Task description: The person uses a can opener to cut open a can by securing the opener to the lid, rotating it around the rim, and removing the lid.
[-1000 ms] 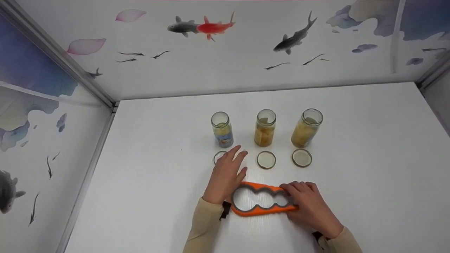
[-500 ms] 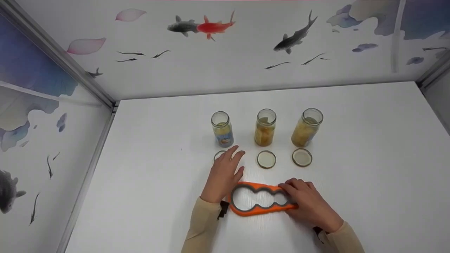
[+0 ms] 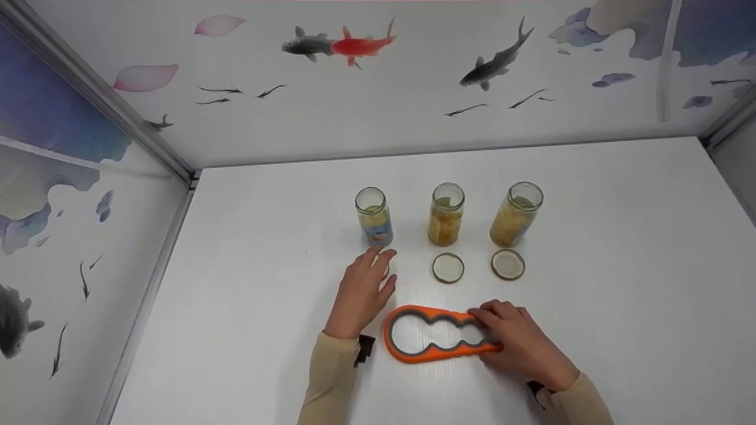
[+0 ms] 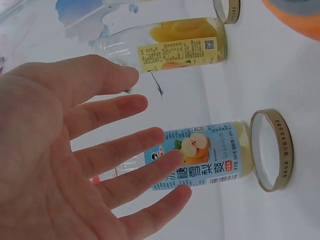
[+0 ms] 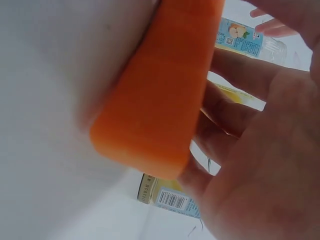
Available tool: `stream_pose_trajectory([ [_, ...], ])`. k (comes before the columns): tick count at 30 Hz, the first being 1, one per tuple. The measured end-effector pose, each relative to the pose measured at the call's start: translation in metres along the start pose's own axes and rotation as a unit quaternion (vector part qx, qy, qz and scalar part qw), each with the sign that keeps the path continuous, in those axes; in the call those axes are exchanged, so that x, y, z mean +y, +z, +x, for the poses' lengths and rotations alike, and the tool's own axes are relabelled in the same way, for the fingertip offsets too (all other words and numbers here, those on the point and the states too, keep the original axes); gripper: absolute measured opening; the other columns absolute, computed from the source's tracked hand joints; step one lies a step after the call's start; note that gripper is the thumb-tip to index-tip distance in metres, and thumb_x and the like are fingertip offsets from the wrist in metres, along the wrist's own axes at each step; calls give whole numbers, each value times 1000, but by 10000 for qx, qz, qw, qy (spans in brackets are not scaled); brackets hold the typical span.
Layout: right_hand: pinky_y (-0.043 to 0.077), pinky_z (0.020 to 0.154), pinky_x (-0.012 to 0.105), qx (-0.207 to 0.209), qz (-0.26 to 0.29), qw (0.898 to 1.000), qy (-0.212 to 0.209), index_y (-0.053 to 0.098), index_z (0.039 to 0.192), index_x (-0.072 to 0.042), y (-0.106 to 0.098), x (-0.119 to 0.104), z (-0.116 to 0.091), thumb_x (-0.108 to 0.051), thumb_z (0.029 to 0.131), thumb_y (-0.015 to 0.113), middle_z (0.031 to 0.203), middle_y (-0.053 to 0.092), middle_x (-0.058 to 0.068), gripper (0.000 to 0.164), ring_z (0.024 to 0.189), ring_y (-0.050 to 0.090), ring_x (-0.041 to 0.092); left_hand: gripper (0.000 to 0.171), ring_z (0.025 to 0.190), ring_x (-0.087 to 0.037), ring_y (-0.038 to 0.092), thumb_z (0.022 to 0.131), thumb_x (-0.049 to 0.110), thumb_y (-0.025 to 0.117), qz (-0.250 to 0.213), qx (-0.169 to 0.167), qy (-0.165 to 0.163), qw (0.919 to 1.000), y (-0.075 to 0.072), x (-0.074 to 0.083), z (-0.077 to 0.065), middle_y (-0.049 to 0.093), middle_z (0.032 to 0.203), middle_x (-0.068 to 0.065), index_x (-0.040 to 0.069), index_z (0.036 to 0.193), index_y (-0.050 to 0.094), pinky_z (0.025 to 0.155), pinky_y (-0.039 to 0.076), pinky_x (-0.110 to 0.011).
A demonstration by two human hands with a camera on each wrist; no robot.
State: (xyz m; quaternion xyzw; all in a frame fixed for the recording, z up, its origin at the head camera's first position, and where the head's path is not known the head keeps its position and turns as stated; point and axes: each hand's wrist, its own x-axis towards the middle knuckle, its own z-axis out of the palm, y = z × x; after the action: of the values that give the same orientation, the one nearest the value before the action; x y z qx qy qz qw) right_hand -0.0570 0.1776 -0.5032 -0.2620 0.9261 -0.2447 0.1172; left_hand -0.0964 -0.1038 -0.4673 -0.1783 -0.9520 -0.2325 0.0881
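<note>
My left hand, fingers spread and nothing in them, hovers over the left lid in the head view and mostly hides it. In the left wrist view that gold-rimmed lid lies in front of a blue-labelled jar, beyond the fingertips. My right hand grips the narrow end of an orange jar opener with grey scalloped lining, which lies flat on the table. In the right wrist view, fingers reach along the far side of the opener's orange end.
Lidless glass jars stand in a row: left, middle and right, with yellowish contents. In front lie the middle lid and right lid, inner sides up. A fish-printed wall closes the white table's back.
My left hand has shifted left, away from the jar opener's wide end, and now covers more of the left lid. The right hand and the opener have stayed nearly still.
</note>
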Motion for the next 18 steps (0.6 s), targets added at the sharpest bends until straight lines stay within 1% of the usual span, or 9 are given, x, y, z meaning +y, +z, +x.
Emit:
stream_pose_trajectory([
  [2,38,86,48,-50,55,9999,69,61,124,-4,-1,0,0,-15,70,85,112,55,5,60,100,49,22,37,107,-31,58,89,10,69,-43,33,-41,10000,-1,0,0,55,127,-15,7,125,58,84,49,-48],
  [6,38,86,48,-56,125,9998,131,61,124,-6,-2,-1,-1,-17,70,85,111,56,4,60,99,50,22,37,111,-31,57,90,11,68,-159,30,21,9999,-1,1,-2,54,130,-16,6,125,57,85,49,-48],
  [9,39,84,47,137,128,9998,11,61,123,-7,-3,-1,-3,-19,72,84,110,56,3,57,98,51,21,36,116,-31,54,90,11,67,-194,-37,71,9998,2,3,-3,52,133,-16,6,125,57,87,48,-49],
  [12,40,82,47,331,93,9994,-99,61,124,-7,-4,-2,-5,-21,74,82,109,56,3,56,97,52,21,36,122,-32,50,91,13,66,-160,-120,38,9998,4,4,-4,52,134,-16,6,125,57,90,47,-49],
  [15,40,84,48,382,96,9992,67,59,128,-9,-7,-3,-3,-23,76,82,109,56,3,58,96,52,21,36,122,-32,50,92,14,66,-151,-194,-37,9997,6,5,-5,51,135,-15,7,126,57,91,47,-49],
  [18,40,87,52,661,7,9976,222,59,129,-8,-9,-5,0,-24,77,82,112,56,6,58,103,51,26,36,122,-32,50,92,15,66,-163,-184,-79,9997,8,5,-5,51,136,-15,7,126,57,91,46,-50],
])
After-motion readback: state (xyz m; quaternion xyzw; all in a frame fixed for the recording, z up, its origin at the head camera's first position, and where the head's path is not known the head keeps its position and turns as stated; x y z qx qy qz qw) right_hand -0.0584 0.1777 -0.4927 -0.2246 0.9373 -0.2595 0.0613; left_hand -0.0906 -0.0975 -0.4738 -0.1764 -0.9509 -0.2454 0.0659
